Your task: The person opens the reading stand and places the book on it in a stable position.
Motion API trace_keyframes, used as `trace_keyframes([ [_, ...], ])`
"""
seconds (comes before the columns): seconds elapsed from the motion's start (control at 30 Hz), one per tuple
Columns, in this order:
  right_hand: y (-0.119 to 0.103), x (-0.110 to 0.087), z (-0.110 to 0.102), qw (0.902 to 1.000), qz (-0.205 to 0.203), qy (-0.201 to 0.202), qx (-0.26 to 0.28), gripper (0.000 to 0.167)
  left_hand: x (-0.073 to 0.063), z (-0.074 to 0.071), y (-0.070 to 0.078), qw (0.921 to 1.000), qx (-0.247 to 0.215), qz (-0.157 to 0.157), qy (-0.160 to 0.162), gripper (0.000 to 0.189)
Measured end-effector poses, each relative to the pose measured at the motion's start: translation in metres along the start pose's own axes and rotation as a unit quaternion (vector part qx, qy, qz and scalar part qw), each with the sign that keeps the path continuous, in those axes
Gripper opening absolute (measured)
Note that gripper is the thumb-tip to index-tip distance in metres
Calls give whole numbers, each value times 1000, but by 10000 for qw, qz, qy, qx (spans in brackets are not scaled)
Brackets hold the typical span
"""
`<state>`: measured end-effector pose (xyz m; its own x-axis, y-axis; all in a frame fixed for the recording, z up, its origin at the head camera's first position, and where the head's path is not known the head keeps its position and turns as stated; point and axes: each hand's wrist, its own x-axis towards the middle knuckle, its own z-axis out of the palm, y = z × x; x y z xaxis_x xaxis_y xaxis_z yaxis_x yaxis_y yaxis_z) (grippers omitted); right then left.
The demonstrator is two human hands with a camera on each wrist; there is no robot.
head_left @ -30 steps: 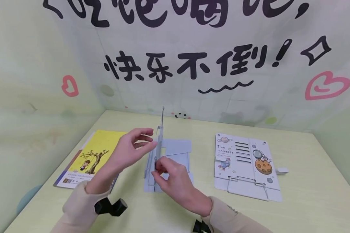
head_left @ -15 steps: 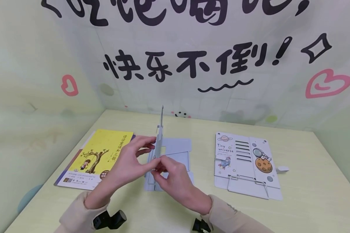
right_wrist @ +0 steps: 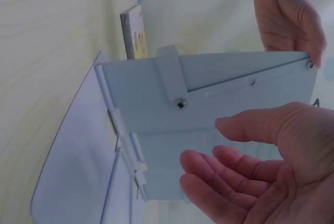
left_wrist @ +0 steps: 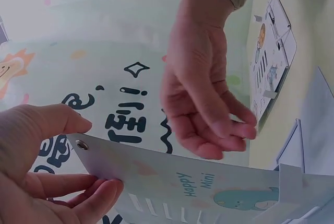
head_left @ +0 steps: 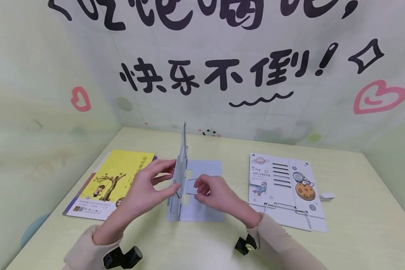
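A light blue folding book stand (head_left: 202,213) stands at mid-table, its base flat and its panel (head_left: 180,168) upright. My left hand (head_left: 152,183) pinches the panel near a corner between thumb and fingers. In the left wrist view the panel face (left_wrist: 151,174) bears "Happy Mini" and a blue-green cartoon. To the right of the panel, over the base, hovers my right hand (head_left: 219,193). Its fingers (right_wrist: 229,182) are loosely bent and hold nothing. The right wrist view shows the panel's back (right_wrist: 146,88) with a riveted strap (right_wrist: 171,78) beside that hand.
A yellow-covered book (head_left: 121,172) lies at the left, near the left forearm. On the right a white "Tiny universe" book stand (head_left: 280,195) lies folded flat, with a wire holder at its front. A printed curtain (head_left: 202,108) closes off the back of the table.
My right hand has let go of the panel's lower edge and moved right. The panel has tilted slightly left, with my left hand now gripping it.
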<state>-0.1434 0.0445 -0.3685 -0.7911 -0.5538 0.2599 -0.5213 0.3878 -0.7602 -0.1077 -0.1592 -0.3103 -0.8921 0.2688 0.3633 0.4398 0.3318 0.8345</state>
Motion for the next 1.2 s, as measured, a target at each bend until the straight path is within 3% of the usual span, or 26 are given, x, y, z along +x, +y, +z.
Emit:
trace_keyframes([
  [0.17, 19, 4, 0, 9924, 787, -442, -842, 12, -1, -1, -1, 10000, -30, -47, 11, 51],
  [0.53, 36, 15, 13, 9711, 1473, -726, -1730, 8, -2, -2, -2, 10000, -10, -69, 42, 51],
  [0.9, 37, 22, 18, 9584, 1510, -823, -2279, 17, -2, -3, -2, 10000, -82, -18, 48, 51],
  [1.2, 37, 27, 16, 9478, 1666, -1220, -2429, 18, -2, -3, -1, 9999, -110, -30, 13, 51],
])
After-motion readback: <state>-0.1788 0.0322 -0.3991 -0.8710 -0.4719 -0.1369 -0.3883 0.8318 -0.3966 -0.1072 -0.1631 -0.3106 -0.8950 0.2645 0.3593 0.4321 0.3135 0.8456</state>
